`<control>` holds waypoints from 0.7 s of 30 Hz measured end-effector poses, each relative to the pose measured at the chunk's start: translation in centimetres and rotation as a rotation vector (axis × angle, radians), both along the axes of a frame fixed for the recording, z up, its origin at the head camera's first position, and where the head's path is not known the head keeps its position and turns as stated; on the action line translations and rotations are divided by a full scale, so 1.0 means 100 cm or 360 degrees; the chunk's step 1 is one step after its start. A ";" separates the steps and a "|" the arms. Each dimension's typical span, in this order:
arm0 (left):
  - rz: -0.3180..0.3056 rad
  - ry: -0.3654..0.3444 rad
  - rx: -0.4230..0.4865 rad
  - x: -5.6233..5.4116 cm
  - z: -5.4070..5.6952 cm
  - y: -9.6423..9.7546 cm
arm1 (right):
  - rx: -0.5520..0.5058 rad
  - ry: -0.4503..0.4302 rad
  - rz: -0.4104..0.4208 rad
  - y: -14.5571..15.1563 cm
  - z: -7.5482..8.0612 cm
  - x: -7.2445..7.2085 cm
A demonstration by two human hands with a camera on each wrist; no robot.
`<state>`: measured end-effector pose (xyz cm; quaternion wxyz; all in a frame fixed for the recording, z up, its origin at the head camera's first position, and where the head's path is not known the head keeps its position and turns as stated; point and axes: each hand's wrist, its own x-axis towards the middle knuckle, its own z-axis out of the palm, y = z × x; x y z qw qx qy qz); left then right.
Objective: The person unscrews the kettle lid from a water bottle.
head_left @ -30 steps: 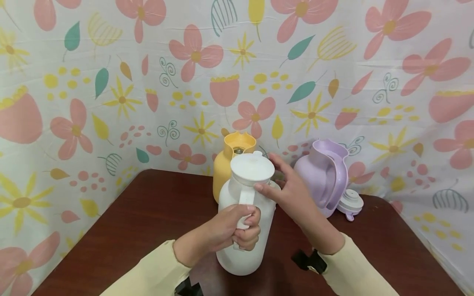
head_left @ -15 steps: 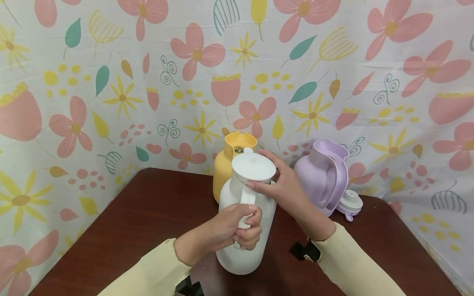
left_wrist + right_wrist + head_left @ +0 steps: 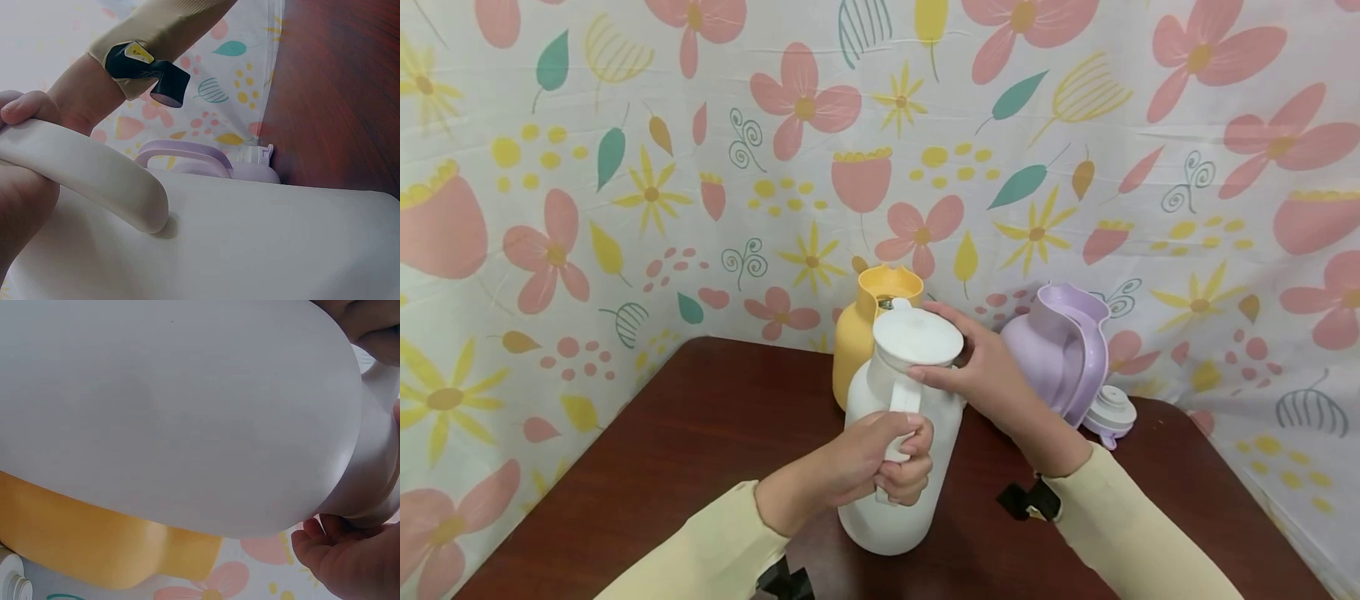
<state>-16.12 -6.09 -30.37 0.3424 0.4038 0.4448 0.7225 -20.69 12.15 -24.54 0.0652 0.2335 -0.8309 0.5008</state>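
Observation:
A white thermos jug (image 3: 880,517) stands a little tilted at the middle of the table. My left hand (image 3: 883,458) grips its handle (image 3: 905,393), fingers curled round it; the handle also shows large in the left wrist view. At the top, my right hand (image 3: 981,367) holds the white lid (image 3: 917,336) at its rim, thumb on the near side and fingers on the far side. In the right wrist view, the fingertips (image 3: 309,540) curl under the neck and lid area. Most of the far fingers are hidden behind the lid in the head view.
Behind the white jug stands a yellow thermos jug (image 3: 853,333) with an uncovered mouth. A lilac thermos jug (image 3: 1037,350) stands at the back right, with a white and lilac stopper (image 3: 1110,410) beside it. A flowered cloth (image 3: 700,192) hangs behind the brown table (image 3: 715,417).
The lid's small tab has swung leftward along the far rim as my right hand shifted left with it. My left hand keeps its grip on the handle.

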 end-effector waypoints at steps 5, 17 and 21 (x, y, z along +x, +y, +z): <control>0.0003 -0.0008 -0.0002 0.000 0.000 -0.001 | -0.0081 -0.0109 0.0041 0.000 0.003 0.000; 0.0017 -0.0018 -0.0012 0.000 0.001 0.000 | -0.0039 -0.0073 0.0112 0.002 0.010 -0.005; 0.0017 -0.0024 -0.0001 0.001 0.001 0.000 | -0.0043 -0.0067 0.0126 0.003 0.012 -0.005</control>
